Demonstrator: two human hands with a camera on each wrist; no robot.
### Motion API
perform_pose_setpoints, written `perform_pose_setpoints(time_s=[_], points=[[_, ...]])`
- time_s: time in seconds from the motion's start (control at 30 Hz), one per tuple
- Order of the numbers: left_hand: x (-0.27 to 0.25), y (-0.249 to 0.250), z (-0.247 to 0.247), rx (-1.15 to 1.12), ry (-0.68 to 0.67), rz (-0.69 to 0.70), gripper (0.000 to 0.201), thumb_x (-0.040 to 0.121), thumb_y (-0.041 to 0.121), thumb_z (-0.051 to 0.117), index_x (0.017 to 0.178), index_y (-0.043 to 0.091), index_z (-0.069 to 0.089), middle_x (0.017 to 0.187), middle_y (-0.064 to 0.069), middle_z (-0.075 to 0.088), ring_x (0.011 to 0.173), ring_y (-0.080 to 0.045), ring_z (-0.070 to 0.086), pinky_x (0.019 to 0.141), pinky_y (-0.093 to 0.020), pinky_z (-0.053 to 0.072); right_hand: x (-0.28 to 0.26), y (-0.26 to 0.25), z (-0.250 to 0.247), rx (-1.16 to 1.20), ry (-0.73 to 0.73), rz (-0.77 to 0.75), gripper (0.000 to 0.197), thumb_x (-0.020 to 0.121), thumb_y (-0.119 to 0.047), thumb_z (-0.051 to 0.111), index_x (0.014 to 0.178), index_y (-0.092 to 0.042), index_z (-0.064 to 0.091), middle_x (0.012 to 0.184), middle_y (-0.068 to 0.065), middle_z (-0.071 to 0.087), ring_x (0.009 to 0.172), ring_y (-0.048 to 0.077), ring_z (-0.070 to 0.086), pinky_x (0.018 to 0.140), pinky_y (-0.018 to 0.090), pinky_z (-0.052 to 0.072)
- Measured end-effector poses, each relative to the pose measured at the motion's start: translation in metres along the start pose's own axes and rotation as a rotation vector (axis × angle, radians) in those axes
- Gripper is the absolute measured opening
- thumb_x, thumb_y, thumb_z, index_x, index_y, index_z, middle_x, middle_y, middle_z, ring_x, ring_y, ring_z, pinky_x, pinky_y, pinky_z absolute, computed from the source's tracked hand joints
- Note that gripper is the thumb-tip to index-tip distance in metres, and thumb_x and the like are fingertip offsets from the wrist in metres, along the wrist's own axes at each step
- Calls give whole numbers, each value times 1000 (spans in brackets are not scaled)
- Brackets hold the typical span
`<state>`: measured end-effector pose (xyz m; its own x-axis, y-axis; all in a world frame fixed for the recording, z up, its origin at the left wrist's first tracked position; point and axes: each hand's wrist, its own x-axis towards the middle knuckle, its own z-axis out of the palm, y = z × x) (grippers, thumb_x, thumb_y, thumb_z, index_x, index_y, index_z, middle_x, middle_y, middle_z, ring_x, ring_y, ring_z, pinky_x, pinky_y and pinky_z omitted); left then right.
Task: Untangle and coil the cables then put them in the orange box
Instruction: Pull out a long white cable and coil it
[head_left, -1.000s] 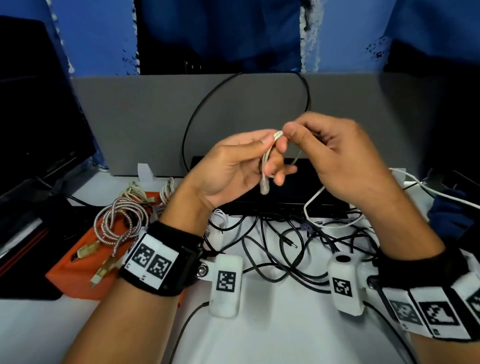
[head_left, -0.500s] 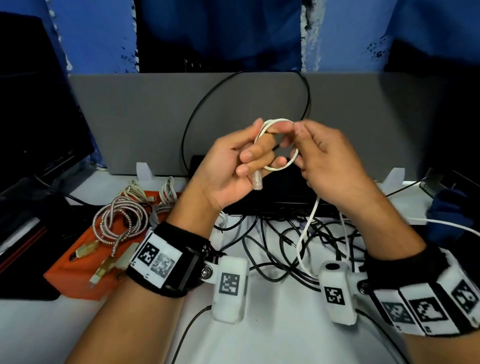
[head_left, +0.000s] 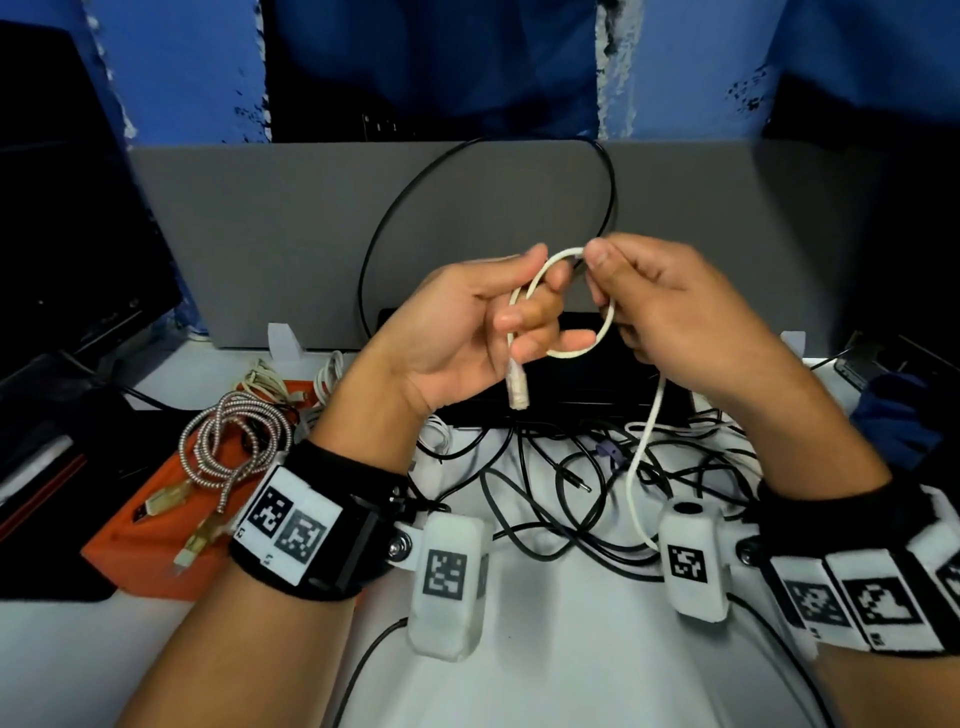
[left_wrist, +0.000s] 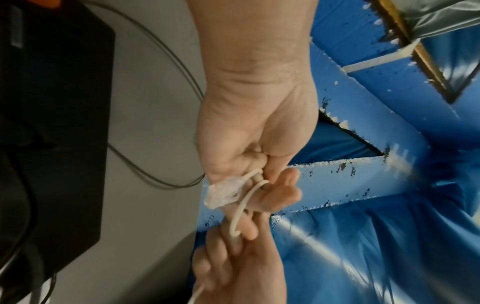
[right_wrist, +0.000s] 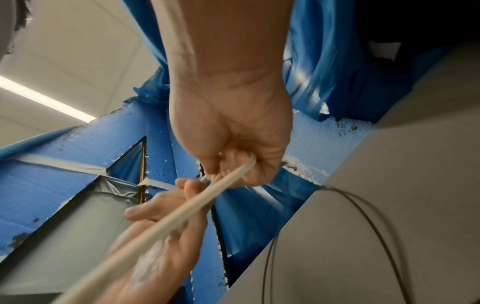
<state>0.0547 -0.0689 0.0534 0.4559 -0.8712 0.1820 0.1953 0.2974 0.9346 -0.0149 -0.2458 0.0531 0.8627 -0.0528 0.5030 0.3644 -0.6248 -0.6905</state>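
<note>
My left hand (head_left: 467, 332) grips white cable (head_left: 602, 332) near plug, first loop round fingers. My right hand (head_left: 670, 306) pinches loop top; slack hangs down toward tangle mid-desk. Orange box (head_left: 150, 540) at desk's left edge, nearer left hand.

A white tabletop (head_left: 545, 670) runs across the foreground. At its back edge stands a grey partition panel (head_left: 291, 228), upright and spanning most of the width. Behind the panel rises a blue wall (head_left: 176, 67) with flaked, chipped paint, and blue plastic sheeting (left_wrist: 389, 236) hangs against it in shiny folds. A dark monitor (head_left: 67, 208) stands at the left of the tabletop. Overhead, the ceiling (right_wrist: 78, 51) is pale, with one long strip light (right_wrist: 44, 98) glowing across it.
</note>
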Motion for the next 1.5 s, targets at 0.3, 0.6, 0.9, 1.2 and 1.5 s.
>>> perform_pose_setpoints(time_s=[0.3,0.6,0.9,1.2,1.5], points=[[2,-4,10,-204,-100,181,45,107,16,27,137,-15,41,53,6,49,63,-13,62,117,-37,39,1,-6,6,368,75,85,31,110,-36,42,106,-19,67,63,4,33,47,13,25,43,30,23],[11,-4,17,-32,298,519,41,111,11,29,138,-18,40,68,2,59,64,-10,64,100,-30,53,-2,-3,17,112,-152,170,19,110,-20,44,116,-30,60,60,3,55,40,16,46,43,40,54],[-6,11,-3,1035,373,250,36,110,26,37,109,2,64,81,2,75,74,-18,68,99,-28,49,-11,-19,4,-100,-345,-31,24,105,-35,54,98,-19,72,59,-8,58,47,10,45,47,27,39],[-22,19,-2,671,-75,134,36,108,18,32,111,-2,61,57,3,46,50,-35,37,70,-32,52,-4,-16,-7,67,120,-140,18,96,-37,69,89,-20,67,66,-7,52,60,7,42,61,21,37],[-6,6,23,153,-178,179,46,108,23,21,115,-2,59,52,5,51,46,-11,53,88,-34,50,-10,-24,-8,-88,144,-160,33,110,-40,39,87,-23,57,70,-13,56,64,1,50,60,24,41]])
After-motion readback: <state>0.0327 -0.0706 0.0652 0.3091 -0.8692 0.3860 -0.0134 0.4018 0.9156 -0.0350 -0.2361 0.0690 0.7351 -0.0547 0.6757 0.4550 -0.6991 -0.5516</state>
